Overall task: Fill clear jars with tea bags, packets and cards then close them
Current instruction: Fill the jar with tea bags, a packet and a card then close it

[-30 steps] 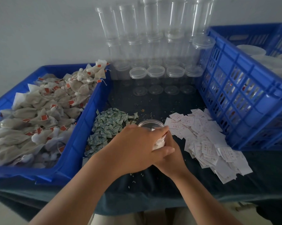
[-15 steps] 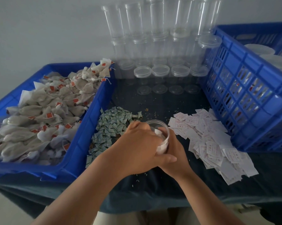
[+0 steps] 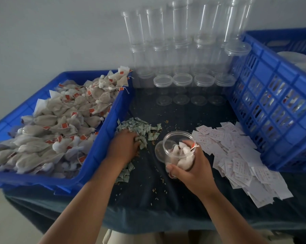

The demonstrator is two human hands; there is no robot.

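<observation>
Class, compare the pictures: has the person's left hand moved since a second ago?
Yes. The left hand has left the jar and gone leftward onto the green packets, beside the tea-bag crate.

Table draped in dark cloth (image 3: 166, 205). Resting on it: blue tray (image 3: 103, 138) at left, blue crate (image 3: 272, 106) at right, stacked clear jars (image 3: 182, 81) behind, green packets (image 3: 140, 127) heaped beside white cards (image 3: 236, 155), and scattered grains (image 3: 155, 190).

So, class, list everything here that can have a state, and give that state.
jar: open, holding tea bags
lid: off, lying beside the jar
right hand: grips the jar
left hand: fingers curled into the green packets
back-row jars: lidded, empty
left crate: heaped with tea bags
</observation>
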